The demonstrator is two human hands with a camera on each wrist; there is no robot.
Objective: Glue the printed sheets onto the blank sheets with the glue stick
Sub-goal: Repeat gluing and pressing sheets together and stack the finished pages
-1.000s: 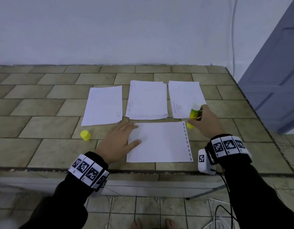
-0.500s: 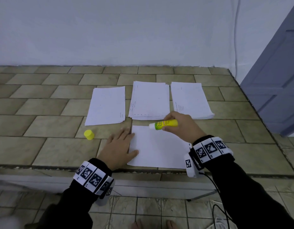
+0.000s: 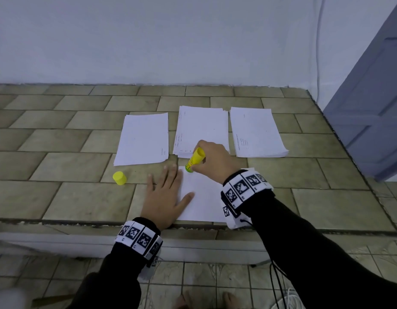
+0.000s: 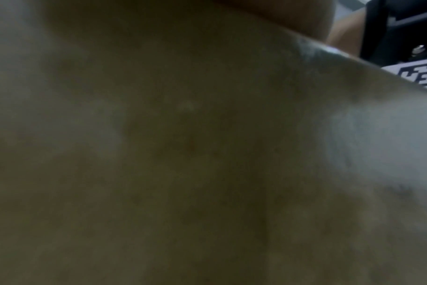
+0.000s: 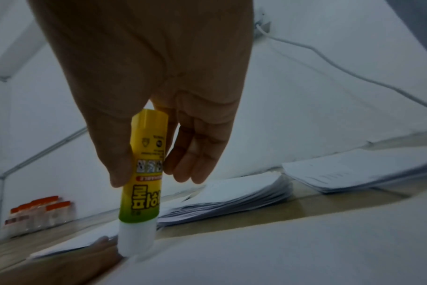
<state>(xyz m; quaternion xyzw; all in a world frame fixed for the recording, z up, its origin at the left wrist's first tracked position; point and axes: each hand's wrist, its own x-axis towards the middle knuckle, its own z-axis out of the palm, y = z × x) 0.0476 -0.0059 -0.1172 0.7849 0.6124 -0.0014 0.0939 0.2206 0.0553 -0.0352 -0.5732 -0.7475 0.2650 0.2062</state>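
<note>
So the right hand (image 3: 212,160) had the glue stick (image 3: 194,160) pinched between thumb and fingers, thumb on one side of the yellow tube and the fingers curled on the other. The stick was pointed down, tilted a bit, with its white tip (image 5: 135,241) pressed right onto the far left corner of the near sheet (image 3: 206,197). That sheet was lying at the front edge of the tiled counter (image 3: 70,166).

The left hand (image 3: 165,197) was flat on the counter, fingers straight and spread, palm down. Its thumb and the inner side of the hand lay over the left edge of that same sheet, pinning it. The fingertips (image 3: 168,168) sat just beside the glue tip. The left wrist view was just a blurry brownish mess, no help there.

The yellow cap (image 3: 119,178) was off, sitting on the tiles left of the left hand, apart from it. Behind the hands were three paper piles in a row: the left stack (image 3: 144,139), the middle stack (image 3: 203,128) and the right stack (image 3: 257,134), which had some faint print along its left side.
</note>
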